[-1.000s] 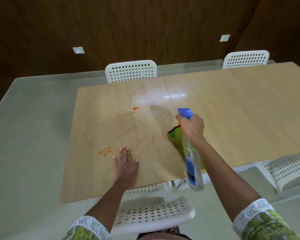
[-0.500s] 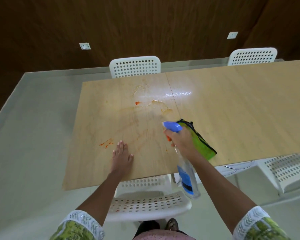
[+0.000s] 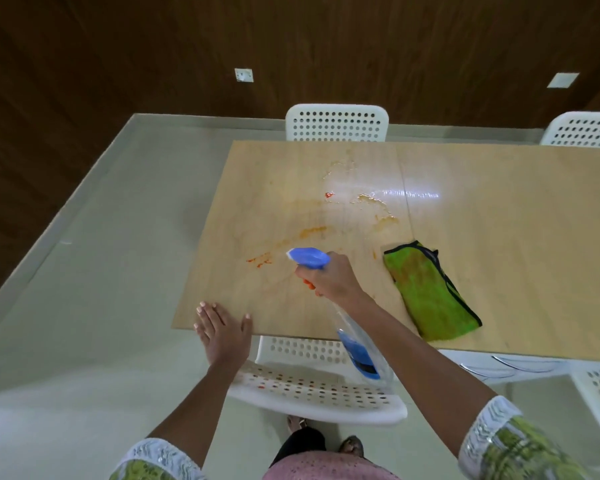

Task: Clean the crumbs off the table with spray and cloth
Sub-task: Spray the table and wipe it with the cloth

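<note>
At the far left lies pale floor [image 3: 94,271], bordered by a dark wood-panelled wall [image 3: 187,46] with a white socket plate [image 3: 244,75]. The tabletop [image 3: 499,237] begins at its left edge well in from that wall, so there is open floor all along that side.

The left hand [image 3: 222,332] rests flat on the tabletop's near left corner, fingers straight and spread, the palm overhanging the near edge. Past it, orange-red smears [image 3: 260,260] and a longer orange streak [image 3: 312,232] mark the wood, with a red spot [image 3: 329,195] and a wet, glossy spill [image 3: 374,202] further back.

The right hand [image 3: 333,277] grips the neck of the spray bottle [image 3: 357,344], fingers curled round the trigger area. The blue nozzle [image 3: 307,257] points left toward the smears. The bottle is clear and tilted — its base hangs out over the near edge, above a white perforated chair [image 3: 319,393], and blue liquid sits in its lower part only.

Right of the hand, apart from it, the green cloth [image 3: 430,292] with dark trim lies folded on the tabletop, its near end just short of the near edge. Beyond the cloth the wood stretches bare to the right edge of view — a seam runs front to back through it. Two white chair backs [image 3: 336,123] stand at the far edge.
</note>
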